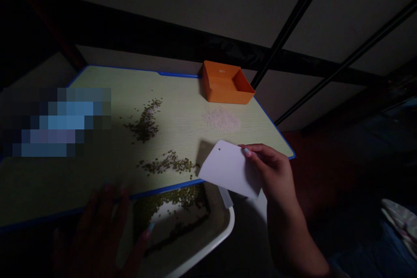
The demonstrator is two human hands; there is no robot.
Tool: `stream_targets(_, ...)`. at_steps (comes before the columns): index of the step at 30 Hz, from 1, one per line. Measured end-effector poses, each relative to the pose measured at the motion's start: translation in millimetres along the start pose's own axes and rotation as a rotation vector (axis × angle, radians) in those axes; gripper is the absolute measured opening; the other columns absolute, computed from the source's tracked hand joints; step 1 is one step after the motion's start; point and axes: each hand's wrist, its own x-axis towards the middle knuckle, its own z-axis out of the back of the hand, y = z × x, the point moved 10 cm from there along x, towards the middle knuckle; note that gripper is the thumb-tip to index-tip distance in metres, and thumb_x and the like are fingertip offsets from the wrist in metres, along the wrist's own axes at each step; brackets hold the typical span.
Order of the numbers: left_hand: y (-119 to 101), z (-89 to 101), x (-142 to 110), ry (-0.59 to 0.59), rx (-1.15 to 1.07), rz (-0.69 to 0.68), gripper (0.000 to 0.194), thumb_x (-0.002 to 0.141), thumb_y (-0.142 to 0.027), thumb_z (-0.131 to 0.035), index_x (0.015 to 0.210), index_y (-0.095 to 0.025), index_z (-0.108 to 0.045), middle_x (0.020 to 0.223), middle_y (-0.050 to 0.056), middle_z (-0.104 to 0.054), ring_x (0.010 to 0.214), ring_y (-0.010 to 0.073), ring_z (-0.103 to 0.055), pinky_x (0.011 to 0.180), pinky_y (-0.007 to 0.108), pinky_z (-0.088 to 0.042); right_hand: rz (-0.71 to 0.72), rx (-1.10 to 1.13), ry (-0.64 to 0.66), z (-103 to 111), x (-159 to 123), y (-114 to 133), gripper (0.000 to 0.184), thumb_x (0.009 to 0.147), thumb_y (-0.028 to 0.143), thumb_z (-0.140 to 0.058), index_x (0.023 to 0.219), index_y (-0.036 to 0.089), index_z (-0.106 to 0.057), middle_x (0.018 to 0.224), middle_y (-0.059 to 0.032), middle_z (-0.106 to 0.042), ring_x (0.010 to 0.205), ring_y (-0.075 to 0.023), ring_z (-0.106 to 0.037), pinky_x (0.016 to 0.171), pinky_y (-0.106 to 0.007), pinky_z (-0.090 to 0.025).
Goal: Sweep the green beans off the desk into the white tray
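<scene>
My right hand (276, 167) pinches a white scraper (230, 167) with a small hole near one corner. The scraper is tilted over the table's near blue edge, by a strip of small green beans (172, 163). My left hand (100, 230), in deep shadow, has its fingers spread at the left side of a white bin (232, 221); whether it touches the bin I cannot tell. More green beans (192, 195) lie in the bin, below the table edge. Farther back on the table are another bean heap (146, 121) and a pile of pale grains (222, 119).
An open orange box (230, 93) stands at the far right corner of the light table (182, 126), which has a blue rim. Pale panels (228, 4) rise behind it. A blurred-out patch (61, 121) covers the left. Fabric (400, 217) shows at lower right.
</scene>
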Motion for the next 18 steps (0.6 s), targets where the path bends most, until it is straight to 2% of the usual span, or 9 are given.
stream_targets(8, -6, 2.6, 2, 0.072, -0.011, 0.048, 0.074, 0.089, -0.044, -0.038, 0.152, -0.047, 0.001, 0.172, -0.003, -0.007, 0.158, 0.0297, -0.008, 0.123, 0.07, -0.004, 0.063, -0.03, 0.042, -23, 7, 19, 0.012, 0.082, 0.035, -0.07, 0.082, 0.026, -0.078, 0.089, -0.0033, -0.081, 0.081, -0.02, -0.074, 0.072, -0.034, -0.058)
stream_targets(11, -7, 5.5, 2, 0.023, -0.02, 0.014, 0.073, 0.088, -0.045, -0.038, 0.152, -0.046, -0.004, 0.172, -0.004, -0.01, 0.158, 0.0293, -0.01, 0.124, 0.07, -0.003, 0.067, -0.023, 0.087, -32, 9, 23, 0.013, 0.083, 0.034, -0.068, 0.084, 0.025, -0.078, 0.09, -0.0037, -0.081, 0.081, -0.0198, -0.074, 0.074, -0.034, -0.058)
stream_targets(14, -8, 9.4, 1, -0.029, -0.032, -0.016, 0.071, 0.088, -0.045, -0.037, 0.152, -0.048, -0.007, 0.172, -0.006, -0.011, 0.158, 0.0276, -0.014, 0.124, 0.068, -0.008, 0.088, 0.001, 0.145, -38, 8, 27, 0.011, 0.083, 0.032, -0.069, 0.084, 0.026, -0.078, 0.089, -0.003, -0.081, 0.081, -0.0189, -0.074, 0.073, -0.033, -0.058)
stream_targets(16, -8, 8.3, 1, -0.002, -0.037, -0.001, 0.071, 0.089, -0.044, -0.037, 0.152, -0.047, -0.005, 0.172, -0.006, -0.011, 0.158, 0.0277, -0.013, 0.124, 0.07, -0.01, 0.104, 0.014, 0.116, -32, 6, 28, 0.009, 0.084, 0.032, -0.071, 0.086, 0.027, -0.078, 0.09, -0.0027, -0.081, 0.08, -0.0184, -0.074, 0.071, -0.031, -0.057)
stream_targets(18, -8, 5.9, 1, 0.045, -0.029, 0.025, 0.071, 0.09, -0.044, -0.036, 0.152, -0.047, -0.002, 0.172, -0.004, -0.009, 0.159, 0.0284, -0.01, 0.123, 0.072, -0.009, 0.122, 0.014, 0.006, -14, 0, 26, 0.012, 0.085, 0.032, -0.072, 0.093, 0.027, -0.078, 0.095, -0.0035, -0.08, 0.082, -0.019, -0.074, 0.069, -0.03, -0.058)
